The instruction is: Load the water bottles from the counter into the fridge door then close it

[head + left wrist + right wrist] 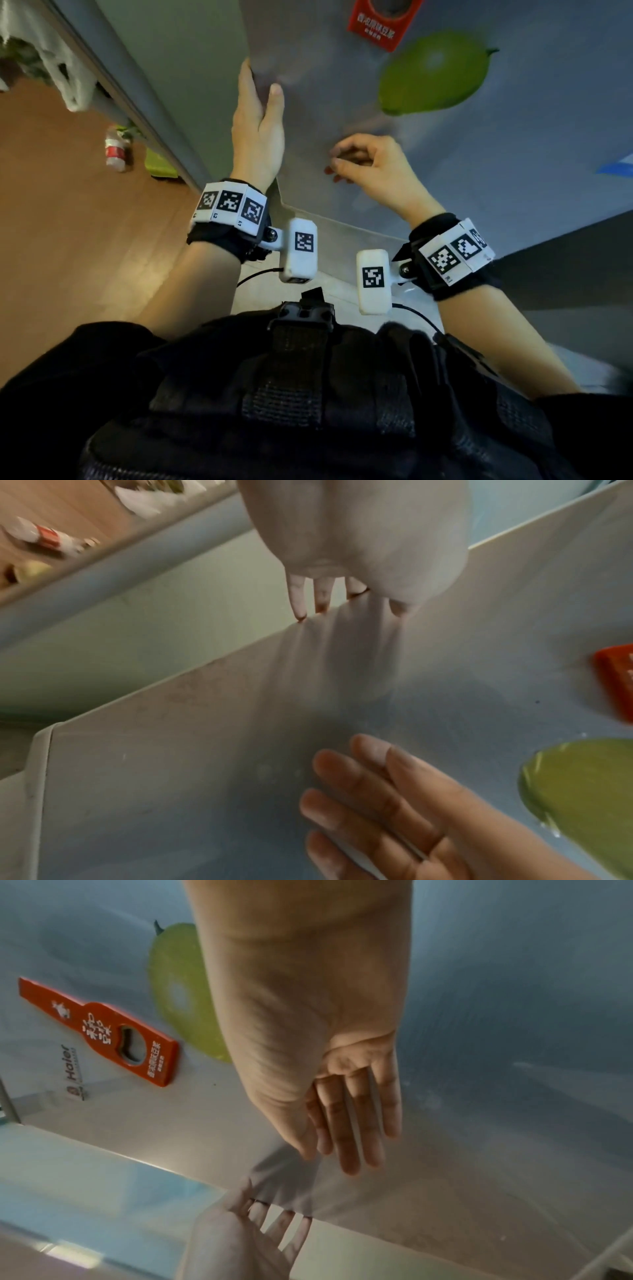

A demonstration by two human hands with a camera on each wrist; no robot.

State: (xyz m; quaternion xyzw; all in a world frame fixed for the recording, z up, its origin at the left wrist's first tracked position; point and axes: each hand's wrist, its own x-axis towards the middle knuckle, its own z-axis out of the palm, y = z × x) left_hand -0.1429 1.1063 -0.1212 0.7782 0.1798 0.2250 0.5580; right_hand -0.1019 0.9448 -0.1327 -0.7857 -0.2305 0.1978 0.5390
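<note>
The grey fridge door (479, 154) fills the upper right of the head view, and only its outer face shows. My left hand (260, 102) lies along the door's left edge, fingers straight with their tips on that edge (308, 610) and the thumb on the front face. My right hand (342, 164) hovers at the door face with relaxed fingers (349, 1137) and holds nothing. No water bottle is in either hand. The fridge's inside and its door shelves are hidden.
A green fruit-shaped magnet (431, 73) and a red bottle-opener magnet (383, 20) stick to the door. On the wooden floor at the left stand a red-labelled plastic bottle (114, 150) and a green object (161, 164). A pale grey-green panel (178, 68) borders the door's left edge.
</note>
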